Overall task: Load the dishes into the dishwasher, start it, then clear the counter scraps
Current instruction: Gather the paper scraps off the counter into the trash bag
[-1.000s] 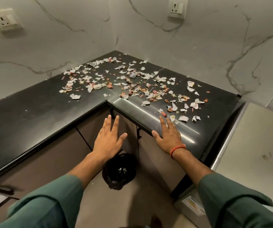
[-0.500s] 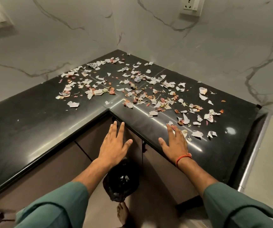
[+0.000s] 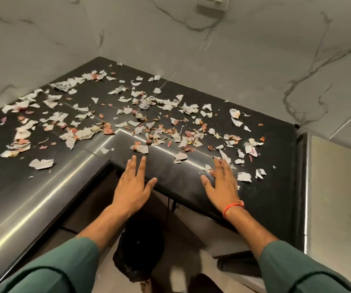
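Note:
Several torn white and pinkish paper scraps [image 3: 145, 115] lie scattered over the inner corner of a black L-shaped counter [image 3: 33, 187]. My left hand [image 3: 133, 187] stretches flat over the counter's inner front edge, fingers straight, holding nothing. My right hand [image 3: 221, 185], with an orange band at the wrist, lies flat over the counter with its fingertips among the nearest scraps. A crumpled paper ball [image 3: 145, 104] sits in the middle of the scraps. The dishwasher and dishes are out of view.
A black bin bag [image 3: 138, 250] sits on the floor below the counter corner, between my arms. Marble-look walls close the corner, with a socket [image 3: 212, 2] high up. A pale appliance top [image 3: 339, 197] adjoins the counter on the right. Dark cabinet doors stand below.
Both hands have moved forward from below the counter edge onto the countertop; my right fingertips now reach the nearest scraps. The view has moved closer to the corner.

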### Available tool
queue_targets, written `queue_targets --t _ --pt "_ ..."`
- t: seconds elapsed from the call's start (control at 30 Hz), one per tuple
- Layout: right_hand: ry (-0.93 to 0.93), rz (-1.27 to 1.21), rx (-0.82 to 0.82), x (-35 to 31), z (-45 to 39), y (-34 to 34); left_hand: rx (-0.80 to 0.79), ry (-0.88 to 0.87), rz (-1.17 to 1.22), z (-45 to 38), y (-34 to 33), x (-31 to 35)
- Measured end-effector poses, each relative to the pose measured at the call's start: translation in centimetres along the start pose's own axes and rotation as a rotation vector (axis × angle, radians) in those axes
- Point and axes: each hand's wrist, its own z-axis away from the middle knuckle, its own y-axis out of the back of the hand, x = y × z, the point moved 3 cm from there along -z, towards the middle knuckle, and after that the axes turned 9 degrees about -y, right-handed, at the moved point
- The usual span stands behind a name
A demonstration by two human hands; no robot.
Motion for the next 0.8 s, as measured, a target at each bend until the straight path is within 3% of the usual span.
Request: queue_targets --t 0.23,0.43,0.8 --pt "-0.231 0.075 0.185 7.1 -2.9 3.5 -0.025 -0.004 -0.009 -2.1 -0.9 -2.2" --pt "-0.383 0.139 0.167 10.9 -6.7 4.1 0.006 -0.002 -0.028 -4.4 -0.1 -3.5" --pt "-0.064 0.247 0.049 0.0 -12.1 -2.2 -0.089 0.031 -0.047 -7.5 -0.4 -3.2"
